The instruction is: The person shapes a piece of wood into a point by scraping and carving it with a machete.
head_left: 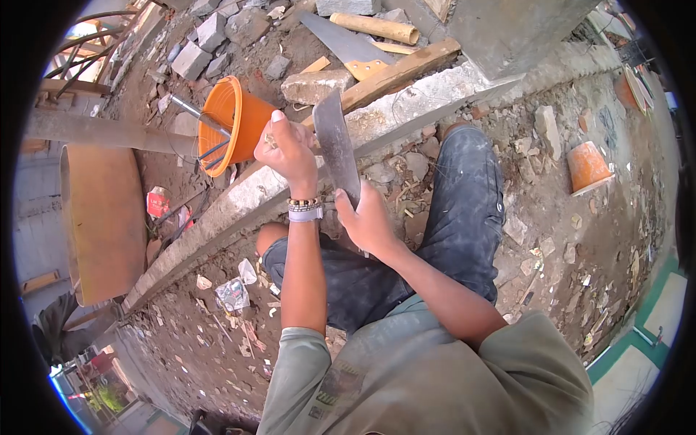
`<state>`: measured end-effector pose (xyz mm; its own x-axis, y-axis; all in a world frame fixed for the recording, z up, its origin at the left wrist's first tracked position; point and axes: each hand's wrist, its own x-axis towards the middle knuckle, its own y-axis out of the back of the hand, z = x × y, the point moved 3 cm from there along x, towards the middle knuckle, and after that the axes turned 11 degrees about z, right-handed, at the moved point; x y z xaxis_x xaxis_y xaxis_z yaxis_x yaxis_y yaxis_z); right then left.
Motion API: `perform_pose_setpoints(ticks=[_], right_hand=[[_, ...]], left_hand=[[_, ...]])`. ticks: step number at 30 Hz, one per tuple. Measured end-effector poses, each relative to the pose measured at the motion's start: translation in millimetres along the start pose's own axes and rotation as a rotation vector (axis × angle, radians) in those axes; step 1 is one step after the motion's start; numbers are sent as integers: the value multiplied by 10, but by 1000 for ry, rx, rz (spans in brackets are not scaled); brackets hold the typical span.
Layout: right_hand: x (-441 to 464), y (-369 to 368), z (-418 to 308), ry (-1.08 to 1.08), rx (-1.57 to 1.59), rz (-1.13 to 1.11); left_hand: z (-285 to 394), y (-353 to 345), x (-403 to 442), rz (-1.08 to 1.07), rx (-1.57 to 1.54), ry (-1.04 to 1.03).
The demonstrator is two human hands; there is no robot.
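Far left, a brown curved panel [109, 225] stands on its edge, and just beside it there's a red-and-white packet [157, 201] on the dirt. Along comes the concrete ledge [250, 194], slanting up and across in front of you, with crumpled clear plastic [233, 295] lying on your side of it. Beyond the ledge, an orange bucket [255, 105] tilts its mouth leftward, a metal rod [190, 109] poking out.

And here's your left hand [288, 148], beaded bands at the wrist, fingers curled into a fist, thumb up! It's clenched at what looks like the handle of the flat metal tool [336, 138], though your fingers hide most of that grip. The blade stands out in the middle, between your two hands, above your lap. Over it, past the ledge, lies a handsaw [333, 38].

Now your right hand [370, 223]: it's grasping the blade's near end, thumb laid against the metal. Up above, a wooden plank [402, 72] runs along the ledge, and a bamboo piece [373, 27] lies behind. On to your bent right knee, then, far right, a smeared orange pail [589, 167] tipped on the rubble.
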<state>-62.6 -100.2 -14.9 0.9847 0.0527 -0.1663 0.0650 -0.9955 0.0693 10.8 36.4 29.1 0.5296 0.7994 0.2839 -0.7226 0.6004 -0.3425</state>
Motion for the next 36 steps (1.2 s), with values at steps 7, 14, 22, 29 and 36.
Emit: perform_pose_setpoints(ticks=[7,14,22,29,36], right_hand=[[-60,-50,153,-46,48,-38],[123,-127,218,-7,21,-84],[-42,-41,-27,-141,91,-89],[-28,162,-120,-519,404,-268],[44,420,-73,-586,456,-242]], left_hand=[[-5,-34,70,28,-21,2],[-7,125,77,101,-81,19],[-17,57,112,79,-33,60],[-24,-67,17,24,-8,-7],[-59,-34,102,40,-66,25]])
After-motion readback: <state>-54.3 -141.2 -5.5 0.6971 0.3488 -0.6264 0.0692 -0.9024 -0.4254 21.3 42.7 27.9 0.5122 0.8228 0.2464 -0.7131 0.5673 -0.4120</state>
